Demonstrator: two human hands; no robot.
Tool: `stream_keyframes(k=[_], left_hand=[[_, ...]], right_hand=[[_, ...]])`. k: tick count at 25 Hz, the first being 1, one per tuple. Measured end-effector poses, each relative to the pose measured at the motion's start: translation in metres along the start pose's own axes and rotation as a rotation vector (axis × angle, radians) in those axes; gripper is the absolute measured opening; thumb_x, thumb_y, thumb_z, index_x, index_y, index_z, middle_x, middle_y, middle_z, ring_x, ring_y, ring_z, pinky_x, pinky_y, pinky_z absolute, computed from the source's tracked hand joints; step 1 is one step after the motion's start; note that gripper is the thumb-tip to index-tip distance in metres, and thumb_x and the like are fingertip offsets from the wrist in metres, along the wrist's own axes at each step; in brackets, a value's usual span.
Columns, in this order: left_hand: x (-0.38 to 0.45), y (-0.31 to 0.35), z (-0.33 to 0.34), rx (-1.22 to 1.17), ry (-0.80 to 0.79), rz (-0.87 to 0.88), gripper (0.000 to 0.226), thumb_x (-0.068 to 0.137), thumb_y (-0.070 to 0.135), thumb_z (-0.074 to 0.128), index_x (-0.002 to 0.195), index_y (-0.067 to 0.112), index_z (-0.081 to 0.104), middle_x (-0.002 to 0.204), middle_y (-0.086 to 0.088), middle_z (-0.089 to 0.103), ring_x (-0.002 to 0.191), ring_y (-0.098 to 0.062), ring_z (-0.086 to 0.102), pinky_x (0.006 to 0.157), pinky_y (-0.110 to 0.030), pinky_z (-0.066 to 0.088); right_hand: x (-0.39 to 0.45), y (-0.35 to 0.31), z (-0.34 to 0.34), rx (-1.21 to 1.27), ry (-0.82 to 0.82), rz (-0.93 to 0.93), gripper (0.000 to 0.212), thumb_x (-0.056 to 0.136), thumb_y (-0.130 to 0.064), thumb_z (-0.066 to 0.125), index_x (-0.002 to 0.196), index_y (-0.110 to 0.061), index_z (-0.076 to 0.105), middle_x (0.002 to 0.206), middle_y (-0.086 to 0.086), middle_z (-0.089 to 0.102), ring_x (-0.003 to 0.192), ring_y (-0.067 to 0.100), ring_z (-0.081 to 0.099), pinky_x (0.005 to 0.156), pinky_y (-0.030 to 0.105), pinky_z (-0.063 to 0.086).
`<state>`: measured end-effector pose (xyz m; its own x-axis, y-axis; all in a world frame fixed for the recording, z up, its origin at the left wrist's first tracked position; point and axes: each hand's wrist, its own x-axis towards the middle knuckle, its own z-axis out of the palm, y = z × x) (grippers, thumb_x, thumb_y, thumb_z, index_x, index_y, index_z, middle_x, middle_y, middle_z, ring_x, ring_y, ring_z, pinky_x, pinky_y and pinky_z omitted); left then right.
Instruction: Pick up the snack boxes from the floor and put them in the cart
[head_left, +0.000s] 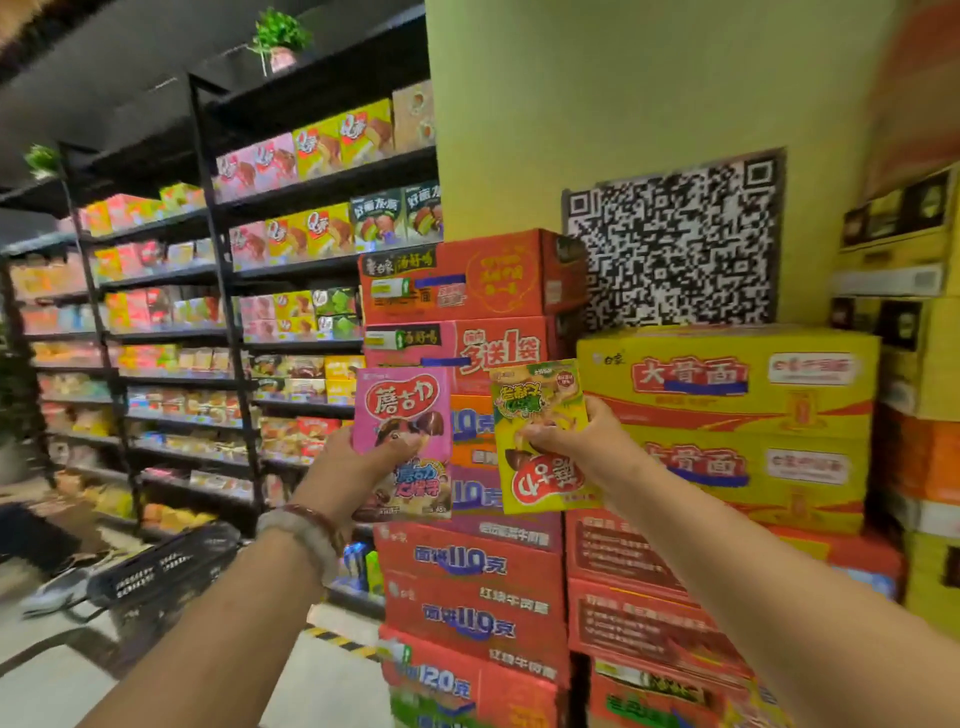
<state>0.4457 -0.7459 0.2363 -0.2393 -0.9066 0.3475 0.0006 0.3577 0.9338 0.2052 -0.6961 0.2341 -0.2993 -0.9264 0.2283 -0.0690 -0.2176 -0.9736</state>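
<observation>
My left hand (345, 470) grips a pink snack box (410, 410), held upright at chest height with the thumb across its front. My right hand (571, 441) grips a yellow snack box (535, 410), held upside down just right of the pink one. The two boxes are side by side and slightly apart, in front of the stacked cartons. A black shopping cart (161, 571) stands low at the left, below my left forearm; only its mesh rim and part of its basket show.
Tall stacks of red cartons (467, 582) and yellow cartons (727, 395) rise straight ahead against a green wall (571, 104). Black shelves (208, 291) full of snack boxes run along the left. A person's shoe (57, 590) shows on the floor by the cart.
</observation>
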Motion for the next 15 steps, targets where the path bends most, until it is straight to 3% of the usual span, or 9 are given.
stream_keyframes(k=[3, 6, 10, 15], left_hand=[[-0.011, 0.012, 0.079, -0.049, -0.114, 0.011, 0.034, 0.066, 0.032, 0.079, 0.094, 0.024, 0.062, 0.093, -0.001, 0.07, 0.089, -0.022, 0.065, 0.083, -0.038, 0.05], [-0.027, 0.028, 0.163, -0.114, -0.214, 0.021, 0.023, 0.071, 0.028, 0.079, 0.085, 0.023, 0.061, 0.086, -0.002, 0.067, 0.082, -0.021, 0.063, 0.07, -0.028, 0.049], [-0.062, 0.056, 0.281, -0.21, -0.38, 0.004, 0.059, 0.057, 0.038, 0.082, 0.105, 0.01, 0.063, 0.095, -0.009, 0.07, 0.083, -0.023, 0.066, 0.071, -0.033, 0.051], [-0.133, 0.089, 0.421, -0.264, -0.627, -0.023, 0.061, 0.059, 0.04, 0.081, 0.109, 0.011, 0.06, 0.095, -0.005, 0.069, 0.079, -0.017, 0.063, 0.068, -0.03, 0.047]], right_hand=[[-0.041, -0.012, -0.077, -0.042, 0.148, -0.013, 0.094, 0.064, -0.033, 0.086, 0.14, -0.02, 0.033, 0.129, 0.009, 0.057, 0.099, 0.027, 0.066, 0.086, 0.044, 0.055], [-0.094, -0.029, -0.155, -0.095, 0.288, -0.022, 0.102, 0.065, -0.036, 0.084, 0.146, -0.023, 0.025, 0.138, 0.006, 0.049, 0.108, 0.028, 0.061, 0.092, 0.045, 0.052], [-0.18, -0.052, -0.265, -0.152, 0.475, -0.018, 0.099, 0.067, -0.034, 0.083, 0.146, -0.023, 0.024, 0.135, 0.009, 0.052, 0.106, 0.028, 0.061, 0.092, 0.045, 0.052], [-0.288, -0.072, -0.388, -0.193, 0.705, -0.034, 0.095, 0.074, -0.027, 0.079, 0.148, -0.019, 0.02, 0.134, 0.013, 0.051, 0.095, 0.023, 0.063, 0.065, 0.03, 0.051]])
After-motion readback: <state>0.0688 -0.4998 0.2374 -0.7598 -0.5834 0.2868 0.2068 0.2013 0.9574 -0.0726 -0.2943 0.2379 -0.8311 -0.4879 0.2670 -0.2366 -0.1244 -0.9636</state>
